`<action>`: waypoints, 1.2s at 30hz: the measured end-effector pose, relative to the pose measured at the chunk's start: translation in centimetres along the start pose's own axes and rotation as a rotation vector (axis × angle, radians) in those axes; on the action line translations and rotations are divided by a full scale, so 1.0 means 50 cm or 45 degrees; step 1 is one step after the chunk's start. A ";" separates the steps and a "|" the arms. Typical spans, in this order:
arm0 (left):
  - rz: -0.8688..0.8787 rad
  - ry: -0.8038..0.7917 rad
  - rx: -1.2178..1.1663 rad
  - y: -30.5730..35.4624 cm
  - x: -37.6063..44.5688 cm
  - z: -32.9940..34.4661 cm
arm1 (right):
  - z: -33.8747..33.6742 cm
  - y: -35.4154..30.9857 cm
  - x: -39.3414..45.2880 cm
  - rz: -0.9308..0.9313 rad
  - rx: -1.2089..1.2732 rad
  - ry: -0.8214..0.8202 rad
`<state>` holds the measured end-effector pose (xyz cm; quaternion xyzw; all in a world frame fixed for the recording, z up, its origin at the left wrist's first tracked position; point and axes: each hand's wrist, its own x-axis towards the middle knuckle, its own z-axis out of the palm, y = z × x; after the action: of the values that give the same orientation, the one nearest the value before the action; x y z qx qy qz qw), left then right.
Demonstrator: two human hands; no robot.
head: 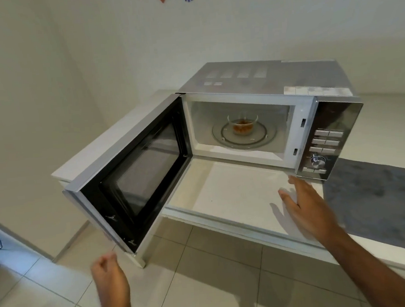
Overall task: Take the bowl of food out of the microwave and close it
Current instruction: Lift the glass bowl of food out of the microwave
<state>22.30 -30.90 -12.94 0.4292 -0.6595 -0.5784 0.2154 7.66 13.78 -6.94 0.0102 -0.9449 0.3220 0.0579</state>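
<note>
Silver casing tops the microwave [261, 81], which sits on a white counter [236, 194] against a pale wall, its door [135, 173] swung wide open to the left so that the dark inner window faces the camera. Inside the white cavity a clear glass bowl [242, 123] with orange-brown food stands at the middle of the round glass turntable [244, 139], upright and touched by neither hand. At the microwave's right side a mirrored control panel [329, 141] carries rows of buttons and a round knob [318, 161]. The right hand [307, 208] reaches over the counter just in front of the open cavity, below the control panel, palm down with fingers spread wide and holding nothing. The left hand [109, 277] hangs lower, over the tiled floor [207, 286] and just below the bottom corner of the open door, its fingers curled loosely inward into a near fist, empty and apart from the door. A grey mat [382, 199] lies on the counter to the right of the microwave
</note>
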 end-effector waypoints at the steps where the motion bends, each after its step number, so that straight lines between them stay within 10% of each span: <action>1: -0.101 -0.070 0.053 -0.031 -0.025 0.016 | -0.001 -0.009 0.009 -0.006 0.034 -0.005; 5: -0.144 -0.530 0.209 -0.085 -0.117 0.107 | 0.006 -0.047 0.060 -0.043 0.160 -0.022; 12: 0.437 -1.152 0.075 0.153 -0.171 0.314 | 0.028 -0.117 0.169 0.079 0.612 -0.077; 30: 0.179 -0.967 0.115 0.457 0.090 0.837 | 0.054 -0.158 0.486 0.533 0.945 0.057; 36: 0.441 -0.845 0.142 0.490 0.131 0.899 | 0.058 -0.148 0.590 0.443 0.914 0.182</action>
<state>-24.06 -11.18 -1.82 0.1118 -0.7865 -0.6043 0.0608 -21.54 6.70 -1.29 -0.1527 -0.7536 0.6364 0.0610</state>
